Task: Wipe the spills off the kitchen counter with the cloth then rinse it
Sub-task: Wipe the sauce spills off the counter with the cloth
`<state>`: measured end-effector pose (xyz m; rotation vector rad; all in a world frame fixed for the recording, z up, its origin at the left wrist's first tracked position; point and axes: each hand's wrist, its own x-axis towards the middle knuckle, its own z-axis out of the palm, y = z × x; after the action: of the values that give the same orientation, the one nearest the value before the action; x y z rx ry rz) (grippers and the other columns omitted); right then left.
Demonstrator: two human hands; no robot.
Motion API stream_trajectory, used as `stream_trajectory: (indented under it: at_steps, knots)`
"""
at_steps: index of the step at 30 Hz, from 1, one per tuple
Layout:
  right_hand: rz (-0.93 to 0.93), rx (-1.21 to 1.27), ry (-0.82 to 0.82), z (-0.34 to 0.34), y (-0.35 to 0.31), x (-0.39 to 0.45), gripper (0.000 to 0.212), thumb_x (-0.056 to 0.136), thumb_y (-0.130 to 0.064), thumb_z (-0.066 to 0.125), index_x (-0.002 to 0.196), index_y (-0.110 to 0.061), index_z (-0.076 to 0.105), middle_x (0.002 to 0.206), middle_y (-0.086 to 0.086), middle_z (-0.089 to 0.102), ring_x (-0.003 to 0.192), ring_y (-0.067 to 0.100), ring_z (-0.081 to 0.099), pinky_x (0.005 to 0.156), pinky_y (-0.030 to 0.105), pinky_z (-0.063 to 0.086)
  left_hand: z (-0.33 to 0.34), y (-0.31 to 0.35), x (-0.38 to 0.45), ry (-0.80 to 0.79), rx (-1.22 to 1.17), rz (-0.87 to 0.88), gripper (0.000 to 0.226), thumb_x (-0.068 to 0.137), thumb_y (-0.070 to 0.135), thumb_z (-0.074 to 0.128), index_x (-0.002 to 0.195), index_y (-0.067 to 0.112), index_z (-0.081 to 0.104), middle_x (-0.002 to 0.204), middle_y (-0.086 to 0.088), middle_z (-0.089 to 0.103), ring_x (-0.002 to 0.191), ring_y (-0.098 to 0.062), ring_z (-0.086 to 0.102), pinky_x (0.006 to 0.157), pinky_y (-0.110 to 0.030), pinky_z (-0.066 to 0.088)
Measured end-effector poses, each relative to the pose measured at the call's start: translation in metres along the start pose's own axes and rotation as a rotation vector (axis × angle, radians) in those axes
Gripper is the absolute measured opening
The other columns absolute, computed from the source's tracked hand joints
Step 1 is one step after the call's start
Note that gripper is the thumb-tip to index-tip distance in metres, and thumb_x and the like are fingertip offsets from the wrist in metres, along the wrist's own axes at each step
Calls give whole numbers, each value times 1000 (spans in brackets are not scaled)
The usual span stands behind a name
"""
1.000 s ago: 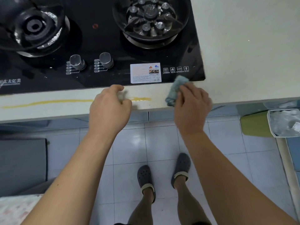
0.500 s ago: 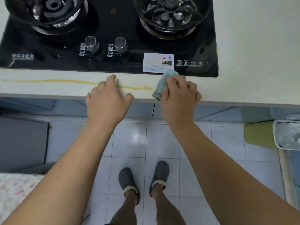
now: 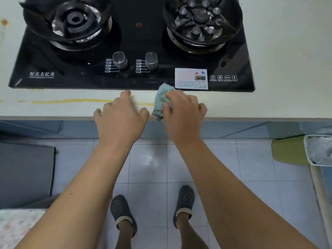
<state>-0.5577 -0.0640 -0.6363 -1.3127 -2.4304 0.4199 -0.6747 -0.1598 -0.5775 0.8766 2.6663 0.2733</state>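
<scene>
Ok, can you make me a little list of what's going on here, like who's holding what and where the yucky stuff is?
right hand: presses the cloth on the counter
left hand: fingers spread, resting on the counter edge, holding nothing
spill: yellow streak along the counter, left of the cloth, not wiped yet
stove: black, two burners, two knobs, right behind the cloth
bin: on the floor at the right

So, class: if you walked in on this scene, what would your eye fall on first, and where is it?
Two hands at the counter's front edge: the right hand holds a pale blue cloth, and the left hand rests spread beside it. A yellow streak runs left along the counter, in front of the black gas hob.
</scene>
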Motion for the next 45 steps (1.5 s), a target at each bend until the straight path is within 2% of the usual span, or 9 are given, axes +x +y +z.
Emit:
stream_trajectory:
  at_steps: [4,10,15,20,24,29,34,40,45]
  knots:
    - [357,21,135,4,-3,-1,24,98,-32,58,121,-30,63,132,-13,63,116,23,53,89,39,30,-13,-20,16,-33,-7,35,56,93,48,45,145,29,39,103,8,77,110,-28,66,122,-55,16]
    - [-11,-53,-37,27,-64,-15,38,99,-42,54,133,-30,63,144,-12,58,121,21,52,92,43,33,-28,-51,30,-50,-42,72,53,93,44,48,143,27,42,112,3,75,106,-29,67,120,-54,26]
    - [350,27,84,25,-54,-12,34,98,-34,59,131,-31,64,144,-11,53,121,23,48,91,38,27,-37,-83,36,-23,-14,66,57,94,47,51,146,26,42,121,3,72,108,-30,65,118,-56,28]
    - [-67,-89,-69,43,-104,-16,29,97,-35,58,123,-30,67,135,-10,59,114,24,53,85,41,32,-41,-100,39,-35,-37,65,59,94,44,49,148,25,39,129,3,69,115,-31,63,119,-56,27]
    - [302,-19,76,42,-89,-9,31,97,-34,59,126,-28,67,139,-10,56,118,26,49,88,40,30,-45,-111,37,-27,-63,63,57,96,42,49,149,25,38,126,6,69,114,-30,63,121,-55,25]
    - [-42,-65,-95,58,-142,-14,29,94,-33,61,122,-29,67,135,-8,58,113,26,51,84,41,32,-51,-120,38,-16,-121,53,52,98,26,48,149,24,38,118,7,73,104,-29,65,118,-54,31]
    - [320,13,63,56,-125,-10,33,97,-34,59,129,-27,67,141,-7,54,121,25,48,87,40,34,-68,-148,42,16,-242,11,51,99,13,46,149,19,40,121,5,72,87,-25,59,103,-56,46]
    - [-116,-7,-108,78,-182,-19,30,95,-34,63,124,-28,66,137,-7,57,113,25,51,81,37,32,-72,-163,38,-28,-278,-36,51,101,11,44,150,24,39,128,10,69,106,-27,61,92,-45,49]
    - [220,47,32,82,-173,-19,35,99,-34,59,133,-27,64,144,-7,52,122,24,46,90,43,39,-78,-186,40,-21,-266,-48,55,98,9,42,151,23,35,129,9,68,97,-23,57,102,-53,46]
